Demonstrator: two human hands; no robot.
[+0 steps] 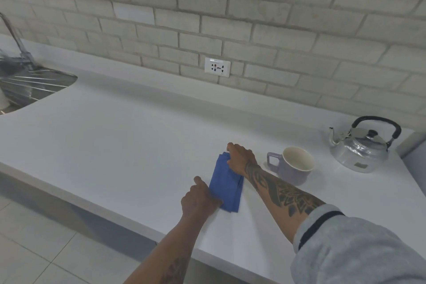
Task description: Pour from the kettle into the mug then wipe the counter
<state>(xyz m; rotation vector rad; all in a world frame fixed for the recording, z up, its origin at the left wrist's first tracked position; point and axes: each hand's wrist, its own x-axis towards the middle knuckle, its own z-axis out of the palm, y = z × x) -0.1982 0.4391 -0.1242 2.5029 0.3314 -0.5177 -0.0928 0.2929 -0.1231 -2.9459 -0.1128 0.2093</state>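
Fingers (230,147) of both hands press flat on the blue cloth, not gripping it. Big white tabletop (115,127) first: wipe it with long, flat strokes. Kettle (359,147) sits near the right edge, mug (295,166) beside it, blue cloth (227,188) near the front edge.

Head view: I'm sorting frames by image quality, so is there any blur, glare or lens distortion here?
Head view: wide-angle bending curves the counter edge and the brick courses; the sink at far left is smeared; the kettle carries bright reflections; the blue cloth, mug and both hands are reasonably sharp; light is soft, shadows faint.
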